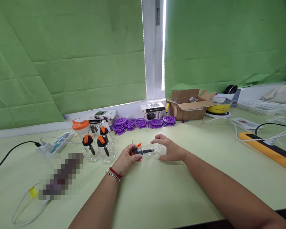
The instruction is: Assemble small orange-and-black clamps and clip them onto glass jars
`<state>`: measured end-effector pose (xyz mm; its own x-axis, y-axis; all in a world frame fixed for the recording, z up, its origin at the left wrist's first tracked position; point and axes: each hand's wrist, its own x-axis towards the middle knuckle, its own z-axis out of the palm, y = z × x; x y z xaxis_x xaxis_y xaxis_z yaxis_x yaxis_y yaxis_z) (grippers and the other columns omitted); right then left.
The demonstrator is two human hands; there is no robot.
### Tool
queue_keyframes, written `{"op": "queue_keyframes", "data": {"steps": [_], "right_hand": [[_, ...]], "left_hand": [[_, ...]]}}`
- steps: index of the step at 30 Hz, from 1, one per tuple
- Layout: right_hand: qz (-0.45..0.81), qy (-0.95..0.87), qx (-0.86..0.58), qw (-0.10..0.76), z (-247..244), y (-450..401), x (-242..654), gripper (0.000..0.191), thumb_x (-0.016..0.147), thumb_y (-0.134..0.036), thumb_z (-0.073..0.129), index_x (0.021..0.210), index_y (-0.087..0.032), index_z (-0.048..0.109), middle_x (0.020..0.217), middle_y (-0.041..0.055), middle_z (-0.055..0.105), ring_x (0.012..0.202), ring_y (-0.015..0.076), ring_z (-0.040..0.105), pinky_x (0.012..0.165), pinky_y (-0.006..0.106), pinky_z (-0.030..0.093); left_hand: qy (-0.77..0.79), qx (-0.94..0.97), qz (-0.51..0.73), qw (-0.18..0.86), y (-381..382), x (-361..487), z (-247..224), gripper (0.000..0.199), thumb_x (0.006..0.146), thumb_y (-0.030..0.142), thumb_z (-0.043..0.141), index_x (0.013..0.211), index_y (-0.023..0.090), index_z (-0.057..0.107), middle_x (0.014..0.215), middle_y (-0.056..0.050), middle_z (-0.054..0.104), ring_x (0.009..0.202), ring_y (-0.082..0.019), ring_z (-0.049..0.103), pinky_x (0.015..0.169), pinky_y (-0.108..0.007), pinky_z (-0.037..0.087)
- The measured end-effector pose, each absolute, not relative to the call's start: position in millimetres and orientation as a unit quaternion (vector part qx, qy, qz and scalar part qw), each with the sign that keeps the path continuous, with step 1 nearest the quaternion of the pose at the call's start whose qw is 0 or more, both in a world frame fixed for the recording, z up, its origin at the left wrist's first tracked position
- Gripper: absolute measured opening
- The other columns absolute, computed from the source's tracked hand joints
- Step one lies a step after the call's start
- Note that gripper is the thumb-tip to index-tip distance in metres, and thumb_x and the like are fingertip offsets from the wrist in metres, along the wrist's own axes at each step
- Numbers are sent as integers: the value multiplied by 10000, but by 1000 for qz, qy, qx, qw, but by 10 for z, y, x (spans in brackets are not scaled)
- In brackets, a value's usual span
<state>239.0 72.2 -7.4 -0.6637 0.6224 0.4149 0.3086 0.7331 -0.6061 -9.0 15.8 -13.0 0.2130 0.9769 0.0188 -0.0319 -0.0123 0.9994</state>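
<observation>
A clear bottle [146, 148] lies sideways between my two hands, just above the table. Its black and orange lid end points left, and a black stem shows inside the clear body. My left hand [130, 156] is closed around the lid. The fingers and thumb of my right hand [168, 149] grip the wide base at the other end. To the left stand several similar clear bottles [107, 158] with black and orange lids. Behind them is a clear cup with an orange lid [80, 124].
Purple plastic parts [140, 122] lie along the back, near printed boxes [153, 109] and an open cardboard box [189, 108]. A yellow bowl [218, 108] sits farther right. Power strips [62, 142] and an orange-edged bar [268, 149] lie at the sides with cables. A blurred object [63, 176] is front left.
</observation>
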Motion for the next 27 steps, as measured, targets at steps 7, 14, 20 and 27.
{"op": "queue_keyframes", "data": {"steps": [7,14,20,27], "right_hand": [[240,-877,-263,322,-69,719,2377,690,529,-141,719,1185,-299,575,1100,54,435,1030,238,487,905,385,430],[329,-841,-266,338,-151,760,2381,770,540,-181,750,1260,-284,498,1222,68,462,1134,243,472,956,402,406],[499,-739,-299,340,-227,812,2400,702,651,-356,750,1255,-251,408,1147,78,565,966,184,566,844,365,465],[482,-698,-412,333,-207,827,2254,548,833,-654,399,1020,-174,588,893,69,649,774,188,582,772,356,459]], "left_hand": [[450,540,454,547,167,-91,-114,446,615,268,772,997,161,568,854,-29,635,744,-150,620,740,-321,516],[444,511,466,569,201,-115,-173,472,606,275,789,1021,146,606,799,-13,640,704,-137,627,751,-329,523],[447,521,457,566,185,-100,-141,459,589,276,798,997,154,626,834,-6,633,716,-144,630,771,-348,519],[466,525,441,559,168,-60,-125,462,574,258,802,987,149,626,787,1,637,715,-147,629,782,-334,499]]}}
